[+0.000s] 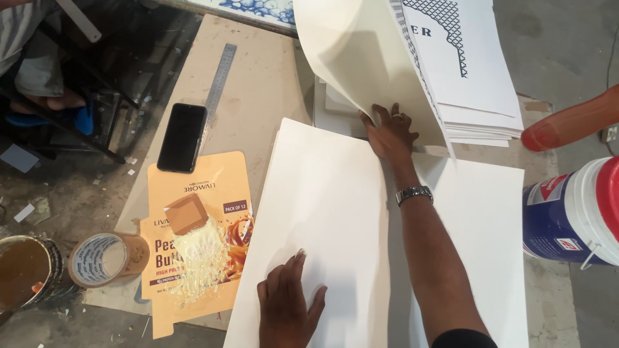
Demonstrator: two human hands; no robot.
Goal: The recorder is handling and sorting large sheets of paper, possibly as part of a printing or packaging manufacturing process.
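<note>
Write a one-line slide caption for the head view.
Left hand presses flat on a white sheet stack while the right hand lifts a curling sheet; phone and steel ruler lie nearby.

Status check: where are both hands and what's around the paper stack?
Left hand flat on the white sheet. Right hand pressing at the fold under the lifted sheet. Phone, ruler and tape roll lie left, off the paper.

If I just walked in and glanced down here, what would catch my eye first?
Probably the big white sheets spread across the middle, with the left hand pressed flat on them near the bottom edge and the right hand reaching up under a curling sheet at the top. Next, the orange printed carton blank on the left, smeared with glue, with a black phone just above it.
</note>
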